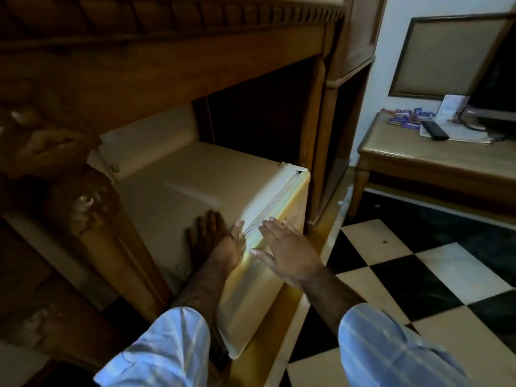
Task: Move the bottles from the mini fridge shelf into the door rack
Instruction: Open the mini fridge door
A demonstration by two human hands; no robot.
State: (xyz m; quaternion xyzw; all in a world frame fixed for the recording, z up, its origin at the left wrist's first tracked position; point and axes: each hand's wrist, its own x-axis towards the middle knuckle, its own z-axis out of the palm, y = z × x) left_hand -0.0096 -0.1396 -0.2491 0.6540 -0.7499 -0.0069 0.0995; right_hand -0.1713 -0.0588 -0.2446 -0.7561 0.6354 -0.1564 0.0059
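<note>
two hands at a shut mini fridge [195,185]. left hand [215,241] flat on its top, thumb at the door seam, steadying it. right hand [284,252] spread and empty over the door [259,289] edge, likely to pull. bottles unseen, presumably inside.

a hotel-like bedroom or guest room; a mini fridge [212,191] sits tucked inside a carved wooden cabinet [167,65] on the left; far right, a wooden desk [418,160] carries a television [497,88], a remote [434,130] and snack packets [402,120]; checkered floor tiles [418,275] lie near right
</note>
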